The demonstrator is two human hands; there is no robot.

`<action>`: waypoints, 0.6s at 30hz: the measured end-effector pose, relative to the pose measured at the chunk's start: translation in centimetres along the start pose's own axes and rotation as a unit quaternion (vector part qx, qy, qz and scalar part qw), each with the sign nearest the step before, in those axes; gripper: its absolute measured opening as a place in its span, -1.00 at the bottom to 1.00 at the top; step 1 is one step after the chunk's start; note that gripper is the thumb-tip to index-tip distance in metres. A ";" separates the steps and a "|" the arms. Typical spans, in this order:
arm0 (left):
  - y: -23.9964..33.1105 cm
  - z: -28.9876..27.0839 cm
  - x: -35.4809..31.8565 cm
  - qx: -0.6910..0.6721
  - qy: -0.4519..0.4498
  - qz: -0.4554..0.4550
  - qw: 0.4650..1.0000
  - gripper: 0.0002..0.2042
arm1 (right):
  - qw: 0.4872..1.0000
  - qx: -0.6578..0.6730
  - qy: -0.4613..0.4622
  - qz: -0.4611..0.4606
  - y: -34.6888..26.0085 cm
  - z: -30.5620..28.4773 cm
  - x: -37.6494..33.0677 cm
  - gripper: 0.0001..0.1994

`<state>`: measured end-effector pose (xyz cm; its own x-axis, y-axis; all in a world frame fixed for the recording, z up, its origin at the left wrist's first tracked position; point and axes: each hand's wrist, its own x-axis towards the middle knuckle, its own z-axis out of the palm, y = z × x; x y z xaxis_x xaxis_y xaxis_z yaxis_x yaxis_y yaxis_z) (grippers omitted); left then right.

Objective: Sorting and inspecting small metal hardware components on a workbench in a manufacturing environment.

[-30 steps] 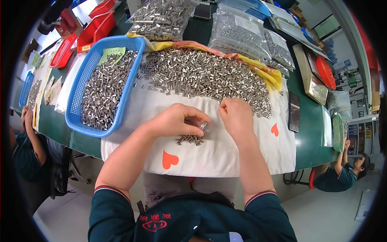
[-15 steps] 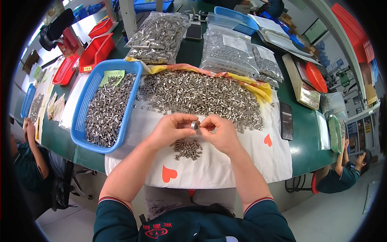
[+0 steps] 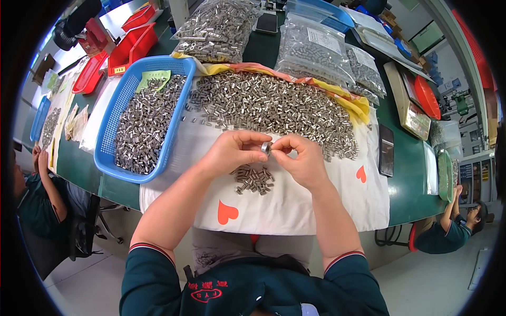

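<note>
My left hand point(image 3: 232, 152) and my right hand point(image 3: 300, 160) meet above a white cloth with orange hearts point(image 3: 284, 205). Together they pinch one small silver metal sleeve point(image 3: 266, 148) between the fingertips. Just below the hands lies a small heap of the same sleeves point(image 3: 254, 179). A big spread of loose silver sleeves point(image 3: 269, 108) covers the cloth beyond my hands.
A blue plastic basket point(image 3: 113, 113) half full of sleeves stands at the left. Clear bags of sleeves point(image 3: 216, 26) lie at the back, red trays point(image 3: 132, 42) at the far left. A dark phone point(image 3: 386, 150) lies on the green table point(image 3: 408, 184). People sit at both lower sides.
My hands have come together and lifted a little off the cloth; the right hand left the big spread, and both now pinch one sleeve over the small heap.
</note>
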<state>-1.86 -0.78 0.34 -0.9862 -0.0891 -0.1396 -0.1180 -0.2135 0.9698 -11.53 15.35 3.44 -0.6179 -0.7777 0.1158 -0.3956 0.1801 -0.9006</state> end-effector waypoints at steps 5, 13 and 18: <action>-0.3 -0.1 -0.2 0.001 0.003 0.015 1.000 -0.64 | 0.998 -0.041 0.012 -0.040 -0.1 0.5 -0.3 -0.92; -0.1 0.3 0.0 0.027 0.035 0.009 0.999 -0.66 | 0.987 -0.120 0.058 -0.091 -0.2 0.9 -0.3 -0.95; 0.1 0.3 -0.1 0.016 -0.009 -0.012 1.000 -0.65 | 0.997 -0.007 -0.055 0.062 -0.3 -0.7 0.1 -0.93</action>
<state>-1.81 -0.49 0.46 -0.9848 -0.0674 -0.1600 -0.1453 -0.1839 0.9721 -11.91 15.63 3.97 -0.5841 -0.8106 -0.0427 -0.3306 0.2856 -0.8995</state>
